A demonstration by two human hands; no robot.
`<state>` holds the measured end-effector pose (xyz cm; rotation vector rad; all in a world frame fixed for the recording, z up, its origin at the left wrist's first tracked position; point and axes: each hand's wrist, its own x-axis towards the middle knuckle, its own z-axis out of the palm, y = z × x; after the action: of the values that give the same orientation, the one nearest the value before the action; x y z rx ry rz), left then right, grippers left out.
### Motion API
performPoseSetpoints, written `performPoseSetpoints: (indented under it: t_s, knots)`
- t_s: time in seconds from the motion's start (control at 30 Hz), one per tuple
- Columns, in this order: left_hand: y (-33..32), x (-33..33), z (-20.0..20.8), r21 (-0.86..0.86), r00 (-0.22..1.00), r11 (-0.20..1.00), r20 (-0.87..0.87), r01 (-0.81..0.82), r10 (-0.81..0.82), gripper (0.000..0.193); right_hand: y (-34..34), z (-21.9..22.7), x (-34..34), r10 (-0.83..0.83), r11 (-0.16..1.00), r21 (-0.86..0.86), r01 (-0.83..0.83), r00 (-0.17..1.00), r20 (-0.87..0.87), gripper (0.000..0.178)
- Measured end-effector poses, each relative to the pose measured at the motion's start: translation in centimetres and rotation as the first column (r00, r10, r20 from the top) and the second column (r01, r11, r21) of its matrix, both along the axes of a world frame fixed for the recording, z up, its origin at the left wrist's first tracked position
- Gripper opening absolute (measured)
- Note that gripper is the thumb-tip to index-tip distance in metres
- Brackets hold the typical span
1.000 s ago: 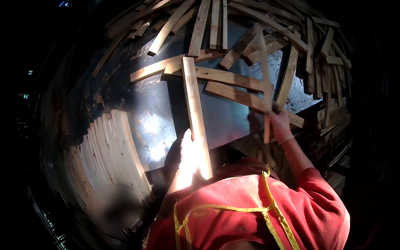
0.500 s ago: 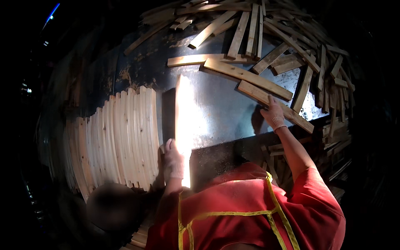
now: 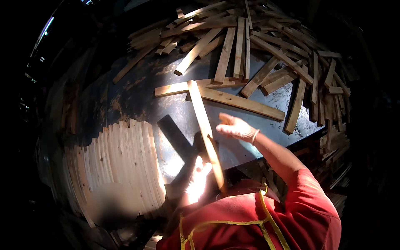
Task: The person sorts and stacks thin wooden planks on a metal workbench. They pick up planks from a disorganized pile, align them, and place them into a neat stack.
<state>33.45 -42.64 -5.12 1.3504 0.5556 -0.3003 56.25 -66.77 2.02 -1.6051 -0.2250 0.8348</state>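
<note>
A long wooden strip (image 3: pixel 204 125) stands out slantwise between my two hands, its lower end close to my red shirt. To its right my right hand (image 3: pixel 236 127), in a pale glove, is open, fingers apart and pointing left, with a gap to the strip. My left hand (image 3: pixel 197 180), brightly lit, is beside the strip's lower part on the left. Its fingers are spread, and I cannot tell whether they touch the wood. Farther back, another strip (image 3: pixel 241 102) lies across the dark metal table (image 3: pixel 141 93), with a further strip (image 3: pixel 171 89) beyond it.
At the left, a row of wooden strips (image 3: pixel 131 160) lies side by side. Loose strips (image 3: pixel 225 54) are heaped at the back and right. More wood (image 3: pixel 333 143) is stacked below the table's right edge. A blurred round shape (image 3: pixel 113 204) covers the row's near end.
My right hand has left the right side and moved left, and the strip under it there is gone. My left hand no longer grips an upright strip. One strip now slants between my hands.
</note>
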Motion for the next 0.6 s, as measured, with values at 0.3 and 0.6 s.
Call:
performPoseSetpoints:
  t_s: [0.3, 0.6]
  knots:
    - [-1.1, 3.8, 0.1, -0.082, 0.994, 0.994, -0.087, -0.068, 0.061, 0.037, -6.5, 1.6, 29.7, -0.447, 0.426, -0.578, 0.696, 0.718, 0.534, 0.113]
    - [-1.9, 4.9, 1.6, -0.432, 0.975, 0.885, -0.199, -0.175, 0.096, 0.042, -4.5, 0.0, 30.0, -0.376, 0.462, -0.586, 0.666, 0.745, 0.551, 0.092]
